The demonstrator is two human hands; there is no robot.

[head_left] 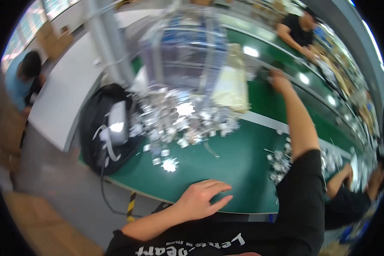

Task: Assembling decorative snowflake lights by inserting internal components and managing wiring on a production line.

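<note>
My left hand (207,198) rests by the near edge of the green table (239,166), fingers stretched apart with nothing in them. My right arm reaches far forward over the green conveyor belt (266,96). At its end, my right hand (279,81) is small and smeared, next to a dark, blurred shape (263,73); whether it holds that shape cannot be made out. Beyond my left hand spreads a heap of small silvery-white pieces (179,121). A smaller group of similar pieces (280,164) lies beside my right upper arm.
A film-wrapped stack of purple-blue material (181,57) stands behind the heap, beside a pale yellow package (234,81). At the left, a black bag (94,141) holds a white device (118,123). Co-workers sit at the left (23,81), across the belt (298,32) and at right (350,205).
</note>
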